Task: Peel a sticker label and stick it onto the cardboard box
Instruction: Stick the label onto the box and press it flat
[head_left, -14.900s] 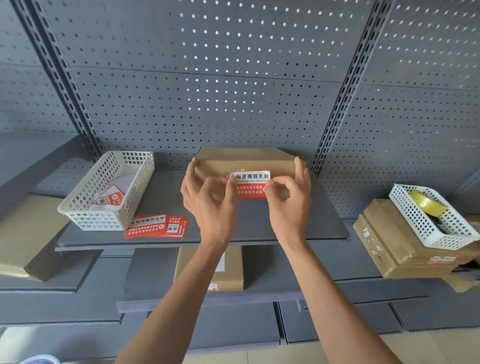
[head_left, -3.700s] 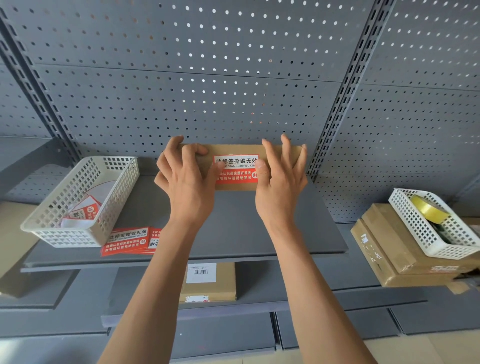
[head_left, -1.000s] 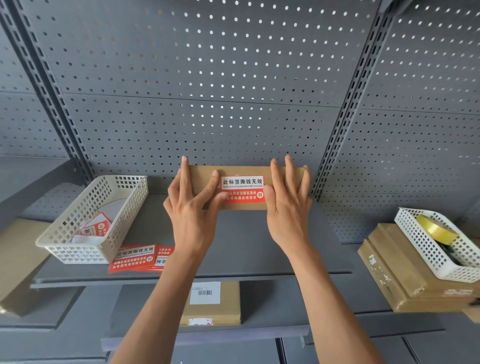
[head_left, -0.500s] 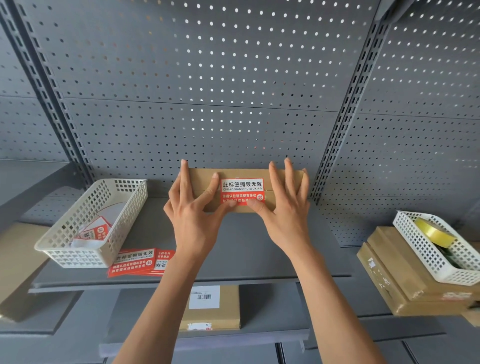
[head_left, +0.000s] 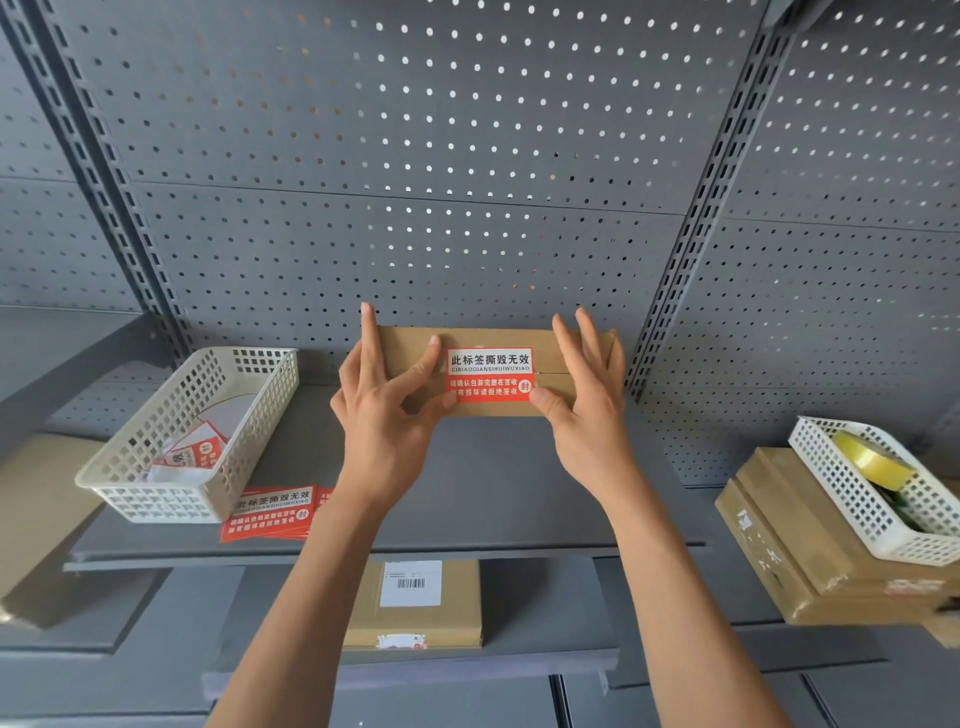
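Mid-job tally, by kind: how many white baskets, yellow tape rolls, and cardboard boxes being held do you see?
White baskets: 2
Yellow tape rolls: 1
Cardboard boxes being held: 1
Total: 4

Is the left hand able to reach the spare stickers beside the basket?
Probably yes. The stickers lie mostly uncovered at the front of the shelf, close to the left forearm, with the basket to their left. The left hand would first have to leave the box.
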